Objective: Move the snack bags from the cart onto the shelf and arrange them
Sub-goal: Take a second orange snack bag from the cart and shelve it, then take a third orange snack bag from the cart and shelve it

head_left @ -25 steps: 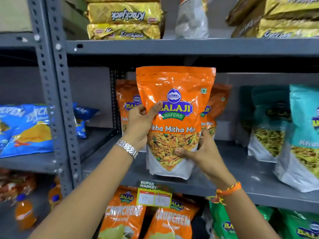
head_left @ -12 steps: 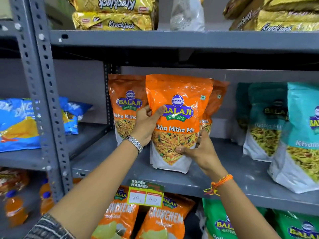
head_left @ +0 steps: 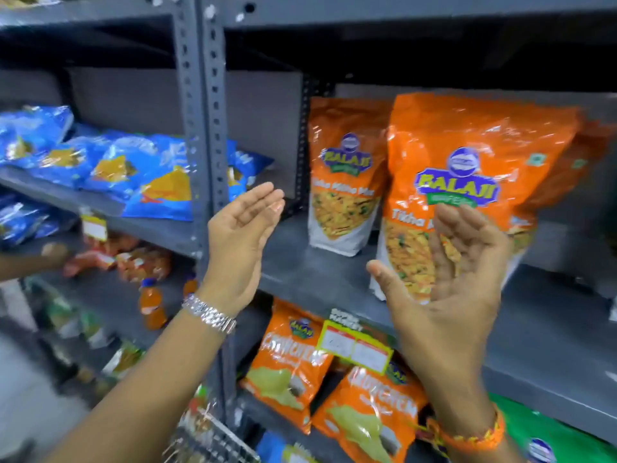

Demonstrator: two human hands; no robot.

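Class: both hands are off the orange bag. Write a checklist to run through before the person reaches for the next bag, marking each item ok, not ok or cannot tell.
1. Left hand empty and open: ok.
2. Right hand empty and open: ok.
3. Front orange Balaji foil snack pouch upright on the grey metal shelf: ok.
4. Its label faces outward: ok.
5. Rear orange pouch beside it upright: ok.
6. Bags left in the wire cart: cannot tell, only a corner shows.

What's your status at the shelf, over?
Left hand open, empty. Right hand open, empty, in front of the orange bag. Bag upright on shelf. Nothing blocking.
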